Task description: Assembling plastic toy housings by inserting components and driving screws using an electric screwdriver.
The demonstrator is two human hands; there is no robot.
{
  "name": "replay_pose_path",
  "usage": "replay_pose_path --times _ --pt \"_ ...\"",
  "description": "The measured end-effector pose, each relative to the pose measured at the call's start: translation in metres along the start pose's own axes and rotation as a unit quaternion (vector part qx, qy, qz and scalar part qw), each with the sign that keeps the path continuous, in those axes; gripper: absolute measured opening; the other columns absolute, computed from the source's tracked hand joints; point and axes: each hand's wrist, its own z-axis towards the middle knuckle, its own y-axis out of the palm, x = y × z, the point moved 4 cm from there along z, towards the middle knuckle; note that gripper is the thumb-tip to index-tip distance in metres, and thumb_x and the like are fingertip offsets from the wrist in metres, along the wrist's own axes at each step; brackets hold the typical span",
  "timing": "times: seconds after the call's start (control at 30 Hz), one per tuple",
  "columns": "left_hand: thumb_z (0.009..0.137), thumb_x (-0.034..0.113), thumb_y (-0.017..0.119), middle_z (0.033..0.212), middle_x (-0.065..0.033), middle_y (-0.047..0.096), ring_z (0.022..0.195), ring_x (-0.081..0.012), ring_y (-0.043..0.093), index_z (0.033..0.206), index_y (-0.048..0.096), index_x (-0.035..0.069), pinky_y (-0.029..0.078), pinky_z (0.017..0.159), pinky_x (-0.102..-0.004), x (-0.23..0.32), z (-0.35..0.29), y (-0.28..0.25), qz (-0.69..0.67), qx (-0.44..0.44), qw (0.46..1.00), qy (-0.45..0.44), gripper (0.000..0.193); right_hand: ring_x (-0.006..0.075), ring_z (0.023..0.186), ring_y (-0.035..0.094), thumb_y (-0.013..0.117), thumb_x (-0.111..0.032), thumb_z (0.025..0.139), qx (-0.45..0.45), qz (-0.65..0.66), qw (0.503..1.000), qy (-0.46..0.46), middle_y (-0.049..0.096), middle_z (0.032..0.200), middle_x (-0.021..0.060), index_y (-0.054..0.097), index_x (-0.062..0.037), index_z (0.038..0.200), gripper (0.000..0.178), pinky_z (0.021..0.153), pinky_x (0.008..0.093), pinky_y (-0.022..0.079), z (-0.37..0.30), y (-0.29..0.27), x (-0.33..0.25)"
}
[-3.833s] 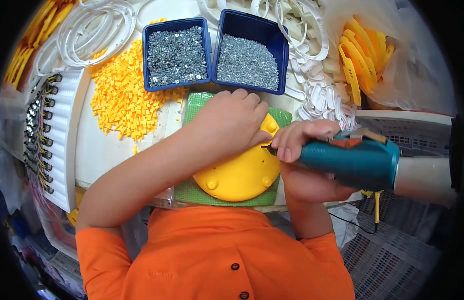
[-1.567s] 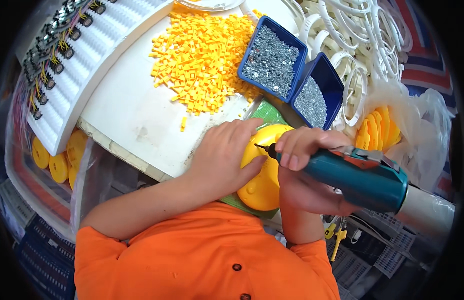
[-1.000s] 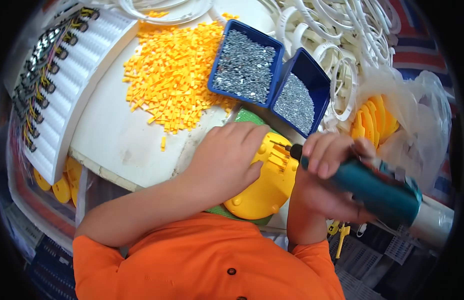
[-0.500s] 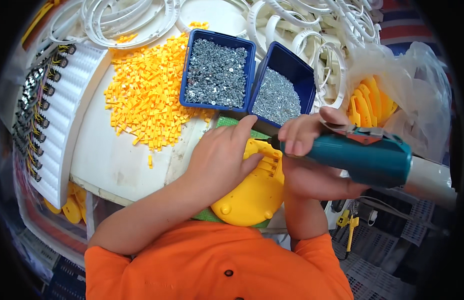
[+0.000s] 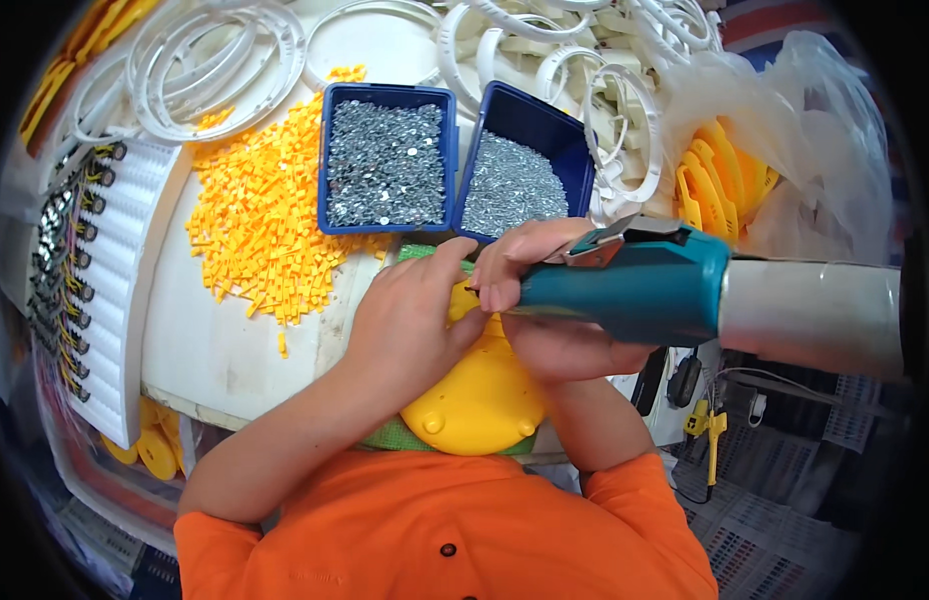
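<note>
A round yellow plastic housing lies on a green mat close to my body. My left hand grips the upper left edge of this housing, thumb and index finger spread around its far part. Wrapped round the front of a teal electric screwdriver is my right hand. The driver lies nearly level, its dark bit reaching the housing between my left thumb and index finger. The bit's very end and any screw there are hidden by my fingers.
Beyond my hands stand two blue bins of small metal screws. Small yellow plastic pieces are heaped left of them. A white foam tray with wired parts is far left. White rings and bagged yellow parts lie farther back.
The screwdriver and my right hand have come left, and the bit now reaches in beside my left thumb. More of the driver's grey rear shows. The whole view has shifted slightly.
</note>
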Motion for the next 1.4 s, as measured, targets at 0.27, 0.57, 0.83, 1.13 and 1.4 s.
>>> replay_pose_path --times 0.27,0.57,0.83,1.13,1.4 --pt "0.082 0.015 0.076 0.11 -0.0159 0.067 0.105 -0.0354 0.063 0.117 0.063 0.002 0.051 0.091 -0.045 0.016 0.014 0.008 0.105 -0.076 0.985 0.111 0.039 0.0212 0.074 0.059 0.043 -0.083 0.085 0.029 -0.092 0.991 -0.091 0.064 0.08 0.0093 0.052 0.0005 0.141 0.101 0.076 0.0383 0.047 -0.024 -0.02 -0.079" --pt "0.082 0.04 0.077 0.1 -0.013 0.064 0.098 -0.0299 0.062 0.104 0.067 0.001 0.052 0.085 -0.0412 0.044 0.035 0.057 0.213 -0.19 0.943 0.17 0.046 0.025 0.083 0.062 0.052 -0.081 0.082 0.083 0.01 0.989 -0.123 0.066 0.089 0.0149 0.052 0.007 0.132 0.101 0.084 0.0396 0.047 -0.047 -0.056 -0.049" --pt "0.081 0.042 0.078 0.095 -0.0127 0.064 0.096 -0.029 0.063 0.094 0.07 0.001 0.054 0.084 -0.0401 0.044 0.032 0.055 0.188 -0.157 0.953 0.178 0.044 0.0273 0.083 0.061 0.05 -0.083 0.081 0.062 -0.018 0.996 -0.056 0.065 0.089 0.019 0.057 0.0088 0.12 0.1 0.082 0.0383 0.046 -0.049 -0.052 -0.034" --pt "0.083 0.041 0.076 0.095 -0.0119 0.064 0.099 -0.0294 0.063 0.092 0.07 0.004 0.05 0.09 -0.0412 0.046 0.031 0.063 0.206 -0.155 0.944 0.205 0.039 0.0257 0.077 0.061 0.05 -0.086 0.08 0.11 -0.079 0.981 -0.141 0.065 0.083 0.0135 0.05 0.007 0.138 0.11 0.08 0.04 0.048 -0.084 -0.041 -0.09" --pt "0.085 0.05 0.069 0.098 -0.0079 0.066 0.103 -0.025 0.061 0.096 0.073 0.008 0.043 0.097 -0.0416 0.062 0.019 0.09 0.16 -0.318 0.858 0.371 0.044 0.0245 0.072 0.06 0.043 -0.081 0.085 0.158 -0.049 0.981 -0.105 0.064 0.079 0.0136 0.058 0.0034 0.13 0.096 0.075 0.0409 0.047 -0.126 -0.035 -0.081"
